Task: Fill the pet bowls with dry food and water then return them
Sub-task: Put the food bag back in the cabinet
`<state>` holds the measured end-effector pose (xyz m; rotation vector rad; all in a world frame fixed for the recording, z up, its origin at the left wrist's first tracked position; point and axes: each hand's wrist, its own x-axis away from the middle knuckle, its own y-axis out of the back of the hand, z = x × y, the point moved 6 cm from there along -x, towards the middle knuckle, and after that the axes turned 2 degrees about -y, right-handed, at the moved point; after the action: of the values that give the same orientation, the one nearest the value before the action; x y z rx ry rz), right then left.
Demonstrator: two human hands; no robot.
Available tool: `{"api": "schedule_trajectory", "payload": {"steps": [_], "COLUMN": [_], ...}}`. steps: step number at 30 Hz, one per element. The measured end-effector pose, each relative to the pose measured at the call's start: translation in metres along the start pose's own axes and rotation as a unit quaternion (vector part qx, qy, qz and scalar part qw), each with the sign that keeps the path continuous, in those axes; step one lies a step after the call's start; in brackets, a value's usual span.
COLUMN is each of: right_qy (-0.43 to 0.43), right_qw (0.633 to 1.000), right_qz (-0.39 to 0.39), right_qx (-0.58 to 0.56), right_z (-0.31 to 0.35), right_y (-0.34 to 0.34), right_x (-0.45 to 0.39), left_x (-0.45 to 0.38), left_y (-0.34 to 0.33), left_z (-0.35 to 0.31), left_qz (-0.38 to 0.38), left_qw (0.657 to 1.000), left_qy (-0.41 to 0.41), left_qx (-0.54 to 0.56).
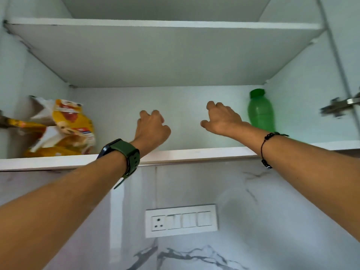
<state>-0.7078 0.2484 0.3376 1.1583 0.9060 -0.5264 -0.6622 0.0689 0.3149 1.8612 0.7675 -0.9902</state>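
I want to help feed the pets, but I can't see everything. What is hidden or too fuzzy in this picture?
Head view only:
- Pet bowls: not in the picture at all.
- Crumpled yellow pet food bag: print is blurred, so the words can't be read.
- Green plastic bottle with a green cap: its base is hidden by the right forearm, and how much is inside can't be told.
- Metal door hinge: blurred and cut off by the right edge.
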Motion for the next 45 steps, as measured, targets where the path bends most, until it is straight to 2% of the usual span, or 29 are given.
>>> {"api": "schedule_trajectory", "payload": {"steps": [3, 9, 15, 20, 26, 28, 33, 38, 41, 45], "right_qy": [-0.058, -0.152, -0.212, -0.206, -0.205, -0.210, -0.267, -0.277, -0.283, -0.269], "right_qw": [0.998, 0.988, 0.967, 0.943, 0.934, 0.926, 0.891, 0.872, 0.892, 0.902], "right_qz": [-0.019, 0.015, 0.074, 0.151, 0.221, 0.227, 0.210, 0.191, 0.101, 0.083], "right_qx": [0.009, 0.007, -0.116, -0.216, -0.190, -0.217, -0.301, -0.355, -0.338, -0.328], "right_z": [-0.073, -0.198, -0.259, -0.271, -0.269, -0.269, -0.274, -0.282, -0.288, -0.281], "right_y": [0.020, 0.035, 0.018, -0.003, -0.031, -0.039, -0.051, -0.077, -0.079, -0.064], "right_x": [0.001, 0.005, -0.011, -0.041, -0.072, -0.081, -0.098, -0.111, -0.114, -0.104], "left_x": [-0.010, -0.037, -0.046, -0.053, -0.072, -0.080, -0.099, -0.099, -0.096, -0.092], "left_y": [-0.043, -0.102, -0.160, -0.198, -0.227, -0.233, -0.240, -0.244, -0.248, -0.244], "left_z": [-0.055, -0.144, -0.189, -0.211, -0.226, -0.226, -0.221, -0.202, -0.187, -0.185], "left_qz": [0.080, 0.147, 0.218, 0.263, 0.273, 0.267, 0.265, 0.252, 0.245, 0.229], "left_qw": [0.995, 0.975, 0.956, 0.940, 0.933, 0.935, 0.932, 0.933, 0.933, 0.928], "left_qy": [-0.002, 0.007, 0.028, 0.075, 0.101, 0.099, 0.088, 0.096, 0.117, 0.134], "left_qx": [0.060, 0.168, 0.195, 0.202, 0.213, 0.213, 0.229, 0.236, 0.237, 0.263]}}
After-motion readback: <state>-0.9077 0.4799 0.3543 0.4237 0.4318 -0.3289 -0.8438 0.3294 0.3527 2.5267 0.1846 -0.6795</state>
